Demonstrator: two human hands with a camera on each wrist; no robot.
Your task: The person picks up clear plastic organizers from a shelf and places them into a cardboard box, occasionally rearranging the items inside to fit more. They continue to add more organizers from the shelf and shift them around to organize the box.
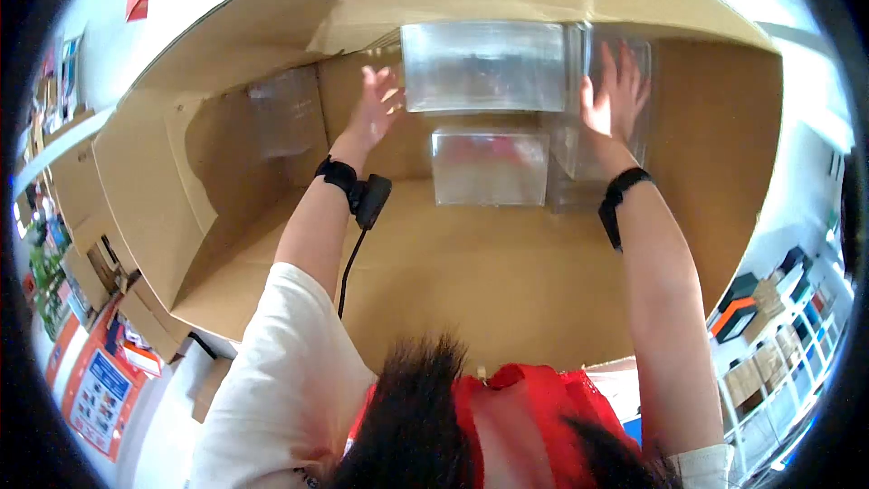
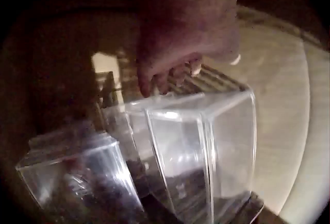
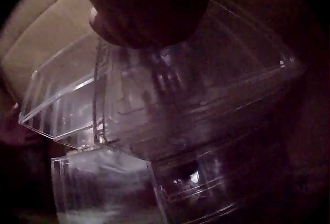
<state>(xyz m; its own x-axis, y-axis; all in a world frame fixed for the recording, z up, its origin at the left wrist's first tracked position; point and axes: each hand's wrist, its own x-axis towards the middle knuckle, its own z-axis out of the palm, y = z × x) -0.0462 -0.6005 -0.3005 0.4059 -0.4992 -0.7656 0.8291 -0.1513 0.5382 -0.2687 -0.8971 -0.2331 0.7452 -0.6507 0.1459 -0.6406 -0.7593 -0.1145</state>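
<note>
Inside a large cardboard box, an upper clear plastic box (image 1: 484, 68) sits above a lower clear box (image 1: 489, 172) at the back wall. My left hand (image 1: 374, 109) is beside the upper box's left edge, fingers spread and pointing forward. In the left wrist view its fingertips overlap the top of a clear box (image 2: 178, 146). With fingers extended, my right hand (image 1: 617, 95) lies flat against a clear box (image 1: 566, 140) at the right of the back. The right wrist view shows that clear box (image 3: 206, 95) under the hand, whose fingertips are hidden there.
Another clear container (image 1: 285, 113) stands by the left wall of the cardboard box. The cardboard floor (image 1: 489, 281) spreads below my forearms, and the right cardboard wall (image 1: 715, 145) rises beside my right arm. A black cable (image 1: 348, 272) hangs from the left wrist camera.
</note>
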